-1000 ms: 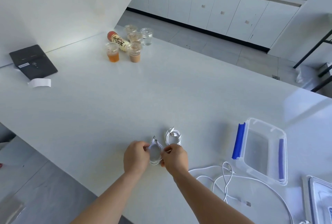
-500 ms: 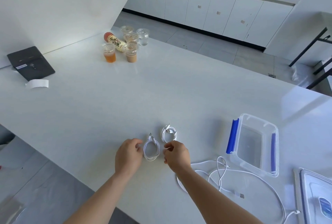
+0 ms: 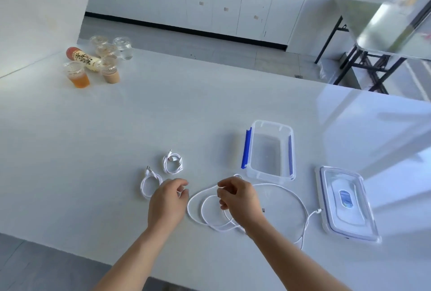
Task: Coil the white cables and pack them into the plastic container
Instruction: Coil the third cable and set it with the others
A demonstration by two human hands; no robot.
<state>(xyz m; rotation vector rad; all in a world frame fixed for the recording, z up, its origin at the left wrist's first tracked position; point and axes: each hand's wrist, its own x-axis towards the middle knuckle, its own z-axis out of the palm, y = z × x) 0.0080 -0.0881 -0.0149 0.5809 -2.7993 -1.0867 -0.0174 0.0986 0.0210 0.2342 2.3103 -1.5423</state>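
fingers of right hand (image 3: pixel 236 197) pinch loose white cable (image 3: pixel 289 194); left hand (image 3: pixel 166 202) curled, holding nothing.

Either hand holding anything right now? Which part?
The right hand pinches the loose cable at the top of a loop, mid-length, not at a plug. The left hand seems empty, fingers curled, though its grip is partly hidden.

Right hand (image 3: pixel 238 197) hides part of loose cable (image 3: pixel 293 195) & whether its grip touches it; bottle (image 3: pixel 85 58) label blurred.
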